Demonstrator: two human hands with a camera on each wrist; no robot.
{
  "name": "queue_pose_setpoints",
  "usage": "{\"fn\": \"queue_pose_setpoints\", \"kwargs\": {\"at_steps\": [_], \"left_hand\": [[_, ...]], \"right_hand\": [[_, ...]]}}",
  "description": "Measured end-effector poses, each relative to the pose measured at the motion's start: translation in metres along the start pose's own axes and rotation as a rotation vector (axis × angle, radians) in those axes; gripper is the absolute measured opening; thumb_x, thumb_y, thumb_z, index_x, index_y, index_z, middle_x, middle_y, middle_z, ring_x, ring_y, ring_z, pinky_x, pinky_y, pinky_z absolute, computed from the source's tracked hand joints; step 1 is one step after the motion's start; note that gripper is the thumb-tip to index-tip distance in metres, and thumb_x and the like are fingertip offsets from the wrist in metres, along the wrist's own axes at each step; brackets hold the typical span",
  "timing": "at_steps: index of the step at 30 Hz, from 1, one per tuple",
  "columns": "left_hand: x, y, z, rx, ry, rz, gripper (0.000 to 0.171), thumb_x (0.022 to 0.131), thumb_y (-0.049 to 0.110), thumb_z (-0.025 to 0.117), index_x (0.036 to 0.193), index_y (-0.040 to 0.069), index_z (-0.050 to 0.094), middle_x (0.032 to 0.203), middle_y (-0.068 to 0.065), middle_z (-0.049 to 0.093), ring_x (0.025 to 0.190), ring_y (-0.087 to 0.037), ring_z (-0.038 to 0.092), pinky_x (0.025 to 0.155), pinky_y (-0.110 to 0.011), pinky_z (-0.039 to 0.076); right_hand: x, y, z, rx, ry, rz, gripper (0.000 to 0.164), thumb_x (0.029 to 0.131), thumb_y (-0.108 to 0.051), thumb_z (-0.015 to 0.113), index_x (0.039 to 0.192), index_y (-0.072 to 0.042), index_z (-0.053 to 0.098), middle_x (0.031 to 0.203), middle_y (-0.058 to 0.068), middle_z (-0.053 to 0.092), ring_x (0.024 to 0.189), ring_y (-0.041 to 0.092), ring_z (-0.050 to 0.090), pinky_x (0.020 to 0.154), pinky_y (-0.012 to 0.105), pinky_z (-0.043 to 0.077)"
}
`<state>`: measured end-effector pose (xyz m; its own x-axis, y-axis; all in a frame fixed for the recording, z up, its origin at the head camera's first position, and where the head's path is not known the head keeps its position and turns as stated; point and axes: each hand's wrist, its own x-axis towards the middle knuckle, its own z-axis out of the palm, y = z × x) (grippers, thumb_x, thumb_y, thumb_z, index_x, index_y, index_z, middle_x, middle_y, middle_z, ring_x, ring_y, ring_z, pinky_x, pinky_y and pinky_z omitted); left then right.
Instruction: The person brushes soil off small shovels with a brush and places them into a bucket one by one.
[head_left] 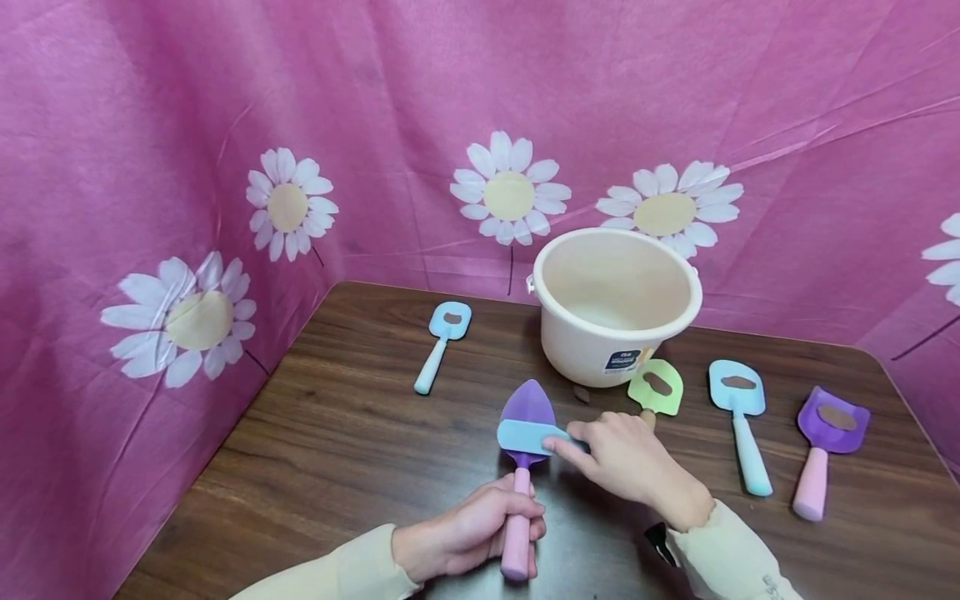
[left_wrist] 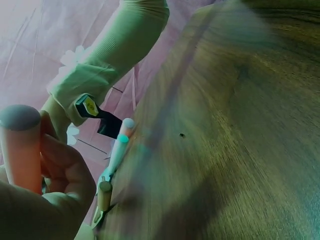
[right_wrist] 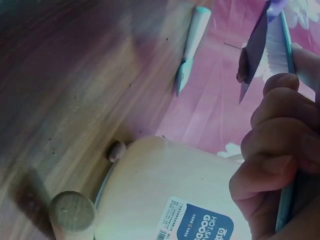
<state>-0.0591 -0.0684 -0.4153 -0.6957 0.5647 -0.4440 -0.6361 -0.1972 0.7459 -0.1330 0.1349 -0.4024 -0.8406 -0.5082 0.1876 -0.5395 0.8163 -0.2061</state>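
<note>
My left hand grips the pink handle of a purple trowel, its pointed blade facing away from me. In my right hand is a light blue brush, lying crosswise over the trowel's blade. The right wrist view shows the brush's pale bristles against the blade and a brown lump on the blade's other face. The left wrist view shows the left fingers curled round the handle.
A cream bucket stands behind the hands, a small brown lump beside it. Blue shovels, a green shovel and a purple shovel lie about, bearing brown patches. Pink daisy cloth hangs behind the wooden table.
</note>
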Motion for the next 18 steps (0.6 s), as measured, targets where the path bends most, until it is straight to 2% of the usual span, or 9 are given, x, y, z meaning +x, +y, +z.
{"fn": "queue_pose_setpoints", "kwargs": {"at_steps": [4, 7, 11, 14, 18], "left_hand": [[-0.001, -0.001, 0.0, 0.008, 0.003, -0.01, 0.024, 0.086, 0.007, 0.052, 0.1, 0.013, 0.033, 0.069, 0.0, 0.049, 0.052, -0.015, 0.057, 0.054, -0.028, 0.055], [-0.001, -0.001, 0.0, 0.023, 0.016, -0.008, 0.027, 0.083, 0.005, 0.052, 0.1, 0.012, 0.033, 0.067, 0.0, 0.049, 0.049, -0.016, 0.058, 0.052, -0.027, 0.054], [-0.001, -0.001, 0.001, 0.036, 0.024, 0.002, 0.028, 0.082, 0.004, 0.052, 0.101, 0.011, 0.033, 0.067, 0.0, 0.049, 0.048, -0.017, 0.057, 0.05, -0.027, 0.053], [-0.001, -0.002, 0.001, 0.03, 0.019, 0.0, 0.029, 0.081, 0.004, 0.052, 0.101, 0.011, 0.033, 0.066, 0.0, 0.049, 0.048, -0.017, 0.057, 0.05, -0.028, 0.053], [0.001, -0.005, 0.001, 0.021, 0.011, -0.009, 0.028, 0.081, 0.004, 0.052, 0.1, 0.012, 0.033, 0.066, 0.0, 0.049, 0.047, -0.016, 0.056, 0.05, -0.027, 0.053]], "right_hand": [[0.0, 0.0, 0.001, 0.015, -0.016, 0.031, 0.05, 0.089, -0.061, 0.052, 0.056, -0.028, 0.036, 0.049, -0.011, 0.031, 0.05, 0.004, 0.036, 0.053, 0.034, 0.025], [0.002, 0.002, 0.002, 0.019, -0.006, 0.046, 0.052, 0.089, -0.061, 0.052, 0.055, -0.026, 0.035, 0.049, -0.011, 0.028, 0.049, 0.005, 0.035, 0.05, 0.033, 0.025], [0.006, 0.007, 0.002, 0.021, 0.054, 0.04, 0.052, 0.089, -0.056, 0.057, 0.054, -0.025, 0.034, 0.05, -0.011, 0.023, 0.046, 0.007, 0.031, 0.042, 0.027, 0.024], [0.009, 0.012, 0.003, 0.023, 0.099, 0.049, 0.051, 0.09, -0.052, 0.058, 0.054, -0.024, 0.036, 0.05, -0.01, 0.022, 0.044, 0.009, 0.03, 0.041, 0.023, 0.025], [0.013, 0.022, 0.005, 0.001, 0.137, 0.12, 0.052, 0.091, -0.053, 0.056, 0.054, -0.022, 0.037, 0.049, -0.008, 0.025, 0.043, 0.013, 0.033, 0.041, 0.026, 0.027]]}}
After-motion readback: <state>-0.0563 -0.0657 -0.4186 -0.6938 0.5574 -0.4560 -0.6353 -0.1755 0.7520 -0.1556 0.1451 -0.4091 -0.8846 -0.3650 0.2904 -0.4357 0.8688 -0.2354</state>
